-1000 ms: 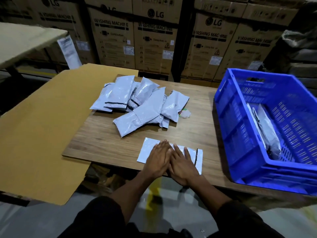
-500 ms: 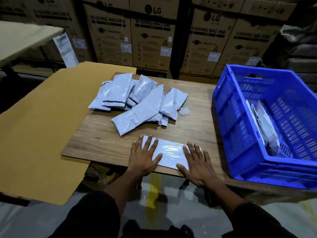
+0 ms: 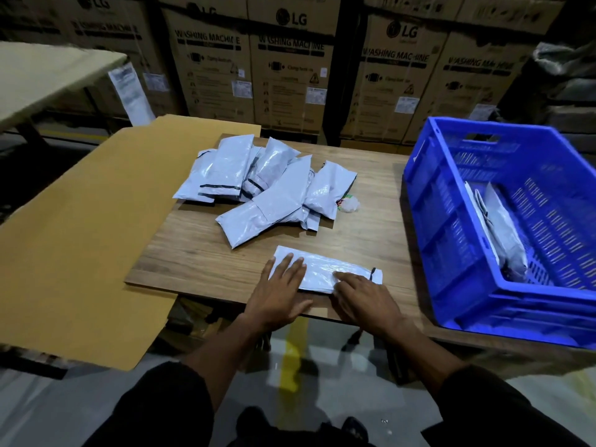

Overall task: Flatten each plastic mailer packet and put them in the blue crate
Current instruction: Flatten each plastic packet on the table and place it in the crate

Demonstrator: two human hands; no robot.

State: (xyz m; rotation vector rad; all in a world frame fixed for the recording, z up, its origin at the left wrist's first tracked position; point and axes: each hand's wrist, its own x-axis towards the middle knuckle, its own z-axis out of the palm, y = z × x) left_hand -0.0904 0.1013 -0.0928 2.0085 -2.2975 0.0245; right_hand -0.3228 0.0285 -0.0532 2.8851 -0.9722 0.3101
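A white plastic mailer packet (image 3: 322, 269) lies flat near the front edge of the wooden table (image 3: 200, 253). My left hand (image 3: 280, 291) presses on its left end with straight fingers. My right hand (image 3: 364, 298) rests on its right half, fingers pointing left along the near edge. A heap of several puffy white mailers (image 3: 264, 185) sits farther back on the table. The blue crate (image 3: 451, 246) stands on the right with a couple of mailers (image 3: 503, 233) leaning inside it.
A large brown cardboard sheet (image 3: 80, 237) overlaps the table's left side. A small crumpled plastic scrap (image 3: 350, 204) lies by the heap. Stacked washing machine cartons (image 3: 290, 69) line the back. Another table (image 3: 38, 72) stands at far left.
Both hands spread apart from the packet's middle to its ends, then my right hand swung back inward over the packet's right half. My left hand stays on the left end.
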